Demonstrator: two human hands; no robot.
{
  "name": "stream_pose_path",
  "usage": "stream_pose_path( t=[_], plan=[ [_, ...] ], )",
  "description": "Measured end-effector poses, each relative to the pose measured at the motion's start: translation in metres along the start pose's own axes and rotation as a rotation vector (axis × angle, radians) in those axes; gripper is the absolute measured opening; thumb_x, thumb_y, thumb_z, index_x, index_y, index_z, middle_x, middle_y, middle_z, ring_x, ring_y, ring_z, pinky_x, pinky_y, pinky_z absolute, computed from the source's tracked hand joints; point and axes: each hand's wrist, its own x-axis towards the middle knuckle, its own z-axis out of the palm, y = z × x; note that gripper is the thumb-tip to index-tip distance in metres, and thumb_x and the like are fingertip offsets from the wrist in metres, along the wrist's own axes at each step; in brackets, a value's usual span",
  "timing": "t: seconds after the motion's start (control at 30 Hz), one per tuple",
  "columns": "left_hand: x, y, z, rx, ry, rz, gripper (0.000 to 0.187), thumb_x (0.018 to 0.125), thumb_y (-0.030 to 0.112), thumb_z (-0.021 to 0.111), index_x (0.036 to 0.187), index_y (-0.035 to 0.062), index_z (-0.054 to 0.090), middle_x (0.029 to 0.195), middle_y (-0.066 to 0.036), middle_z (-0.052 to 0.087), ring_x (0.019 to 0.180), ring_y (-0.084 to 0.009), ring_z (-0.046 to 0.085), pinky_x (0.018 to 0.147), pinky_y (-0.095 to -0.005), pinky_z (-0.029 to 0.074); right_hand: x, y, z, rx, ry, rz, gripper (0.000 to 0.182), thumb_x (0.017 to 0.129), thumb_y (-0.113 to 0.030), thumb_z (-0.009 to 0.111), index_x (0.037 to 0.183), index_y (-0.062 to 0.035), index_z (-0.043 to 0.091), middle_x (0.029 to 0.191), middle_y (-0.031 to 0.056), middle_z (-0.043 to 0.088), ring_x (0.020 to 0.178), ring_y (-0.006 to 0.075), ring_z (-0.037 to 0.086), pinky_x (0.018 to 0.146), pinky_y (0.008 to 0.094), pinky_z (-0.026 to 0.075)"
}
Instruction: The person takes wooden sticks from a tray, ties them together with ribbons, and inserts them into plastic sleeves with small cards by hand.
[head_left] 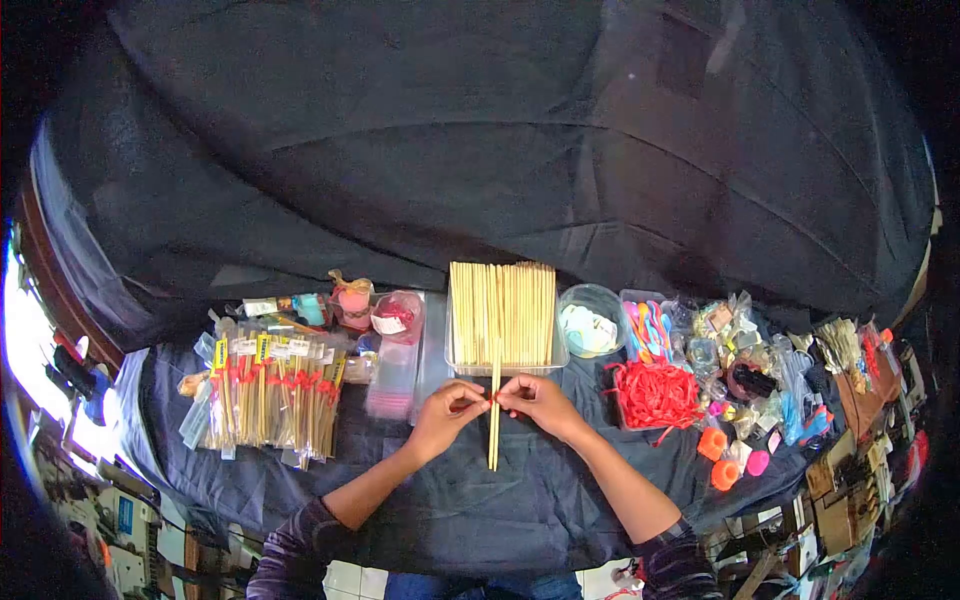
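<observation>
A pair of wooden chopsticks stands lengthwise between my hands, its upper end overlapping the front of a clear tray. Around the middle of the pair is a bit of red ribbon. My left hand pinches the ribbon from the left, fingers closed. From the other side my right hand also pinches at the ribbon, thumb and fingertips together. The ribbon's ends are mostly hidden by the fingers. Many loose chopsticks lie side by side in the tray just beyond my hands.
At left lie packaged chopsticks with red ties. Clear plastic sleeves are beside a round tub. Right of the tray are a clear bowl, colourful spoons, a box of red ribbons and bagged small items.
</observation>
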Motion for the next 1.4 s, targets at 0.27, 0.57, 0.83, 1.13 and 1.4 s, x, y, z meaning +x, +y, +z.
stream_pose_path(
  t=[0.27,0.57,0.83,1.13,1.4],
  plan=[
    [0.001,0.009,-0.008,-0.104,0.027,-0.141,0.012,0.084,0.012,0.06,0.085,-0.0001,0.061,0.085,-0.002,0.06,0.079,-0.0072,0.054,0.072,-0.0212,0.043,-0.003,-0.004,-0.013,0.196,-0.127,0.112,0.012,0.084,-0.013,0.059,0.088,-0.0014,0.059,0.074,0.0012,0.058,0.064,0.0069,0.052,0.058,0.0206,0.042],
    [0.002,0.013,-0.004,-0.036,0.005,-0.052,0.009,0.085,0.01,0.058,0.087,0.0012,0.06,0.089,-0.003,0.057,0.086,-0.0089,0.052,0.077,-0.0218,0.042,-0.004,-0.009,-0.008,0.19,-0.092,0.086,0.012,0.082,-0.013,0.061,0.087,-0.0024,0.059,0.075,0.0012,0.058,0.066,0.0071,0.052,0.06,0.0206,0.042],
    [0.003,0.008,0.001,-0.154,0.015,0.053,0.01,0.084,0.009,0.058,0.091,0.0016,0.062,0.106,-0.008,0.056,0.094,-0.0123,0.054,0.083,-0.0249,0.043,-0.004,-0.009,-0.003,0.189,-0.01,0.097,0.011,0.081,-0.012,0.063,0.086,-0.0024,0.059,0.079,0.0027,0.059,0.069,0.009,0.054,0.065,0.0225,0.044],
    [0.002,0.006,0.006,-0.29,-0.008,0.0,0.011,0.086,0.004,0.054,0.094,-0.0015,0.059,0.11,-0.012,0.057,0.098,-0.0147,0.055,0.09,-0.0278,0.043,-0.003,-0.001,0.002,0.152,-0.018,0.039,0.009,0.081,-0.01,0.062,0.085,-0.0015,0.06,0.078,0.0019,0.06,0.067,0.0075,0.054,0.061,0.0206,0.043],
    [0.003,0.005,0.006,-0.265,0.005,0.017,0.01,0.087,0.004,0.053,0.092,-0.0016,0.059,0.107,-0.01,0.058,0.097,-0.0139,0.055,0.089,-0.0269,0.043,-0.002,0.0,0.004,0.073,0.028,-0.008,0.008,0.081,-0.007,0.061,0.085,0.0001,0.06,0.075,0.0011,0.059,0.066,0.0065,0.052,0.061,0.0199,0.042]
  ],
)
